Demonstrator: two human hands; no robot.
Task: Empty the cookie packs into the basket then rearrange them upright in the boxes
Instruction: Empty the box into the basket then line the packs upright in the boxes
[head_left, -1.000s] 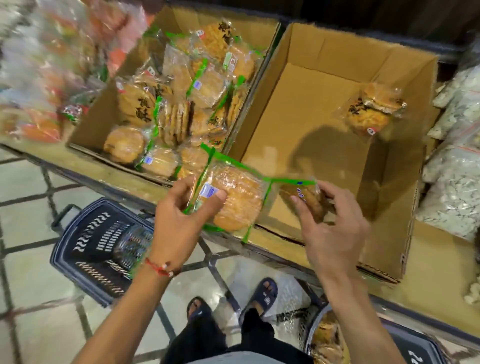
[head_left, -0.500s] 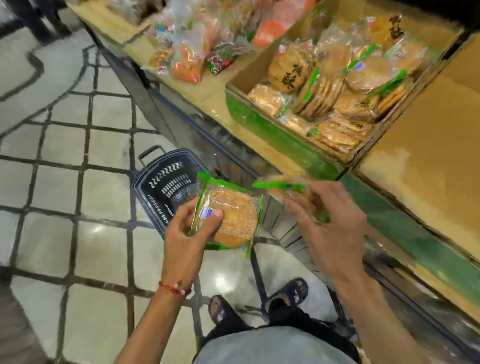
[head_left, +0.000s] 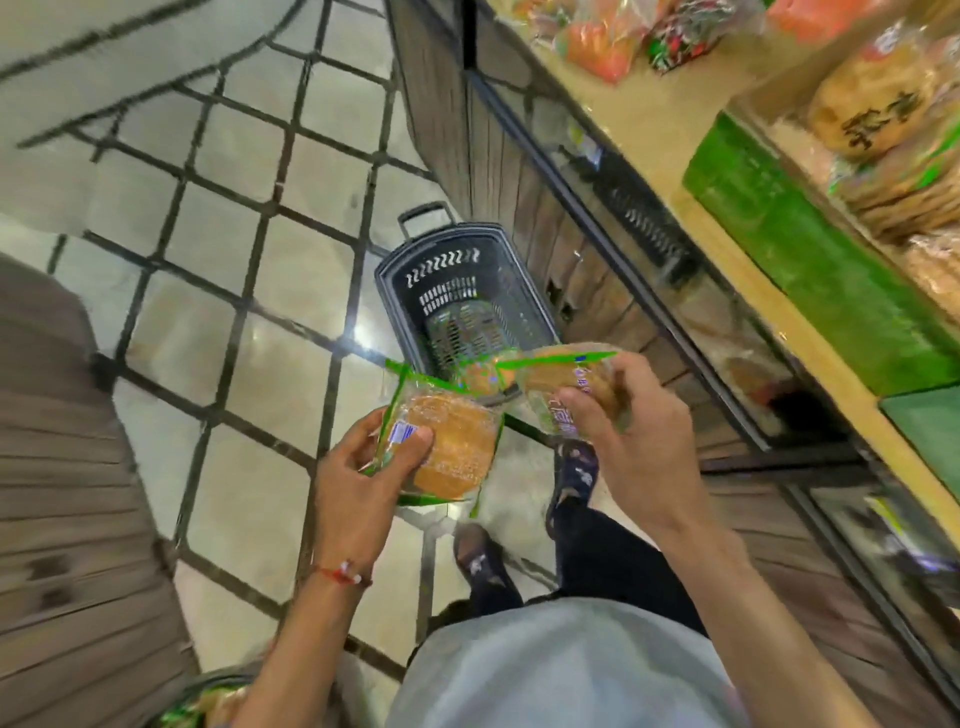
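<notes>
Left hand (head_left: 363, 467): grips a clear green-edged pack of round golden cookies (head_left: 441, 447). Right hand (head_left: 628, 436): pinches a second green-trimmed cookie pack (head_left: 558, 379). Both above the dark slotted plastic basket (head_left: 457, 291) on the tiled floor (head_left: 218, 291).

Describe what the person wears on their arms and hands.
The left hand and right hand are ungloved, with no sleeves on the forearms as far as shown. A thin red thread bracelet with small pale beads circles the left wrist. No watch or ring shows on the right.
</notes>
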